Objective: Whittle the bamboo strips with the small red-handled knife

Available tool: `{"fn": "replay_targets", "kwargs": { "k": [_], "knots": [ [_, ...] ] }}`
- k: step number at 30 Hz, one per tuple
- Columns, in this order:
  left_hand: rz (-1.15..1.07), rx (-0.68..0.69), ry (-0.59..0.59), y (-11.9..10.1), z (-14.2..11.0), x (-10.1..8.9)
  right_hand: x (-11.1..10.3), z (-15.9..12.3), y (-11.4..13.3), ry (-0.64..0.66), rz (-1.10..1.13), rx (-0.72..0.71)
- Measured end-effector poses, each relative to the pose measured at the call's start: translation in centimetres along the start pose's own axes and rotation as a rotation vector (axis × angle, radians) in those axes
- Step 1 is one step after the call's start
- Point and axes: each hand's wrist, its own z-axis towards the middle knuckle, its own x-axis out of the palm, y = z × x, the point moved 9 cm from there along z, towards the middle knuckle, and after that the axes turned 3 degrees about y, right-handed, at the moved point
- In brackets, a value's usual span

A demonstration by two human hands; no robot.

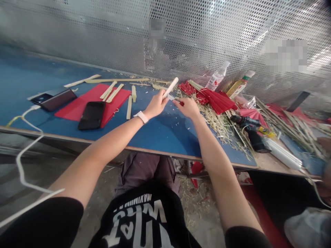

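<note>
On the blue bench (165,132) lie two dark phones (91,115) by a red sheet (77,106), cut bamboo strips (128,107), folded red fans (217,100), two bottles (217,77) and a black power drill (249,132).

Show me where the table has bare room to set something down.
Bare blue table lies along the near edge, between the black phone on the red sheet and the shavings. The far-left corner is bare too. Right of the right hand it is crowded: red fans, drill.
</note>
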Motion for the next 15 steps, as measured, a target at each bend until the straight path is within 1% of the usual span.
{"fn": "replay_targets", "kwargs": {
  "k": [6, 15],
  "knots": [
    [0.003, 0.021, -0.009, -0.2, 0.0, -0.1, 0.0, 0.0, -0.2, 0.01, 0.02, 0.015],
    [0.064, 0.002, -0.076, -0.5, -0.1, -1.2, 0.2, 0.1, 0.2, 0.012, 0.071, 0.07]
  ]
}}
